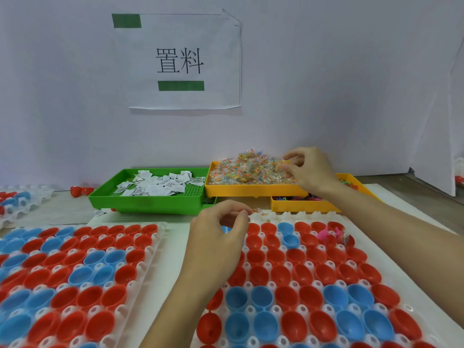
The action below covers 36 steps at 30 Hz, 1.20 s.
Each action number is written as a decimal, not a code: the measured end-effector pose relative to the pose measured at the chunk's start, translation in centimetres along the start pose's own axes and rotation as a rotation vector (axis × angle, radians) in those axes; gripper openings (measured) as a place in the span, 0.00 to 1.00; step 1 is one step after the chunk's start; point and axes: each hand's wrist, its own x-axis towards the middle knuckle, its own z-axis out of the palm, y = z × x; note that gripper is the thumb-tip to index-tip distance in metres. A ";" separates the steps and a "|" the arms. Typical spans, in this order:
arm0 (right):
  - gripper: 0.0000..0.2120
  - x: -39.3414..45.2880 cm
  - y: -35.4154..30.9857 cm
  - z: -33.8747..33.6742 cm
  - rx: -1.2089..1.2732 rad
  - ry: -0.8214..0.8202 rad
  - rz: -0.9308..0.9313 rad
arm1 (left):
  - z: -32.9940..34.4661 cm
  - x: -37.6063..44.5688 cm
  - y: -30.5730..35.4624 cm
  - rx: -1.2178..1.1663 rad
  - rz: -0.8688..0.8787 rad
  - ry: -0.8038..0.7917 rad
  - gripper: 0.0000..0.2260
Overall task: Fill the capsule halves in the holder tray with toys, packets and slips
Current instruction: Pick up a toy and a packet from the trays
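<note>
Red and blue capsule halves (311, 295); left grip (221, 237) pinching a packet (257, 210); right grip (307, 169) among packets; sign (179, 61) "置料"

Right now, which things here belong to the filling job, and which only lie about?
Belong to the job:
holder tray
capsule halves
packets
slips
toys
right hand
left hand

Only lying about:
wall sign
loose red capsules

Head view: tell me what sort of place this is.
Probably a toy-capsule packing station: holder trays of open capsule halves, bins of paper slips and candy packets, and a printed sign on the wall.
</note>
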 end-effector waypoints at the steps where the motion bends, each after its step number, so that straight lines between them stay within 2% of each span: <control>1: 0.09 -0.8 -0.5 -0.7 0.053 -0.002 -0.008 | 0.0 -0.1 0.1 -0.005 0.000 -0.001 0.11; 4: 0.04 -3.9 -2.0 -3.1 0.210 -0.108 -0.054 | 0.1 -0.2 0.3 -0.044 -0.008 -0.009 0.11; 8: 0.07 -9.6 -3.4 -5.0 0.371 -0.300 -0.131 | 0.5 -0.4 0.8 -0.153 -0.028 -0.047 0.09; 12: 0.08 -12.5 -3.8 -4.4 0.413 -0.372 -0.114 | 1.2 -0.8 1.2 -0.257 -0.033 -0.187 0.04; 17: 0.09 -12.8 -4.0 -3.7 0.456 -0.394 -0.100 | 1.9 -1.1 1.2 -0.332 -0.039 -0.282 0.03; 20: 0.07 -12.7 -3.7 -4.0 0.473 -0.384 -0.110 | 1.8 -1.1 0.9 -0.404 -0.057 -0.268 0.07; 24: 0.04 -12.7 -3.8 -4.3 0.460 -0.423 -0.093 | 1.6 -1.1 1.1 -0.452 -0.037 -0.227 0.07; 27: 0.14 -13.0 -4.3 -4.0 0.529 -0.464 -0.032 | 1.7 -1.2 1.3 -0.438 -0.027 -0.214 0.08; 28: 0.14 -13.0 -4.3 -3.9 0.525 -0.464 -0.028 | 1.7 -1.2 1.3 -0.423 -0.017 -0.208 0.09; 33: 0.09 -13.1 -4.3 -3.7 0.474 -0.469 -0.030 | 1.8 -1.3 1.3 -0.317 0.019 -0.153 0.15; 36: 0.07 -13.1 -4.2 -3.7 0.469 -0.454 -0.031 | 1.8 -1.3 1.1 -0.289 0.004 -0.153 0.12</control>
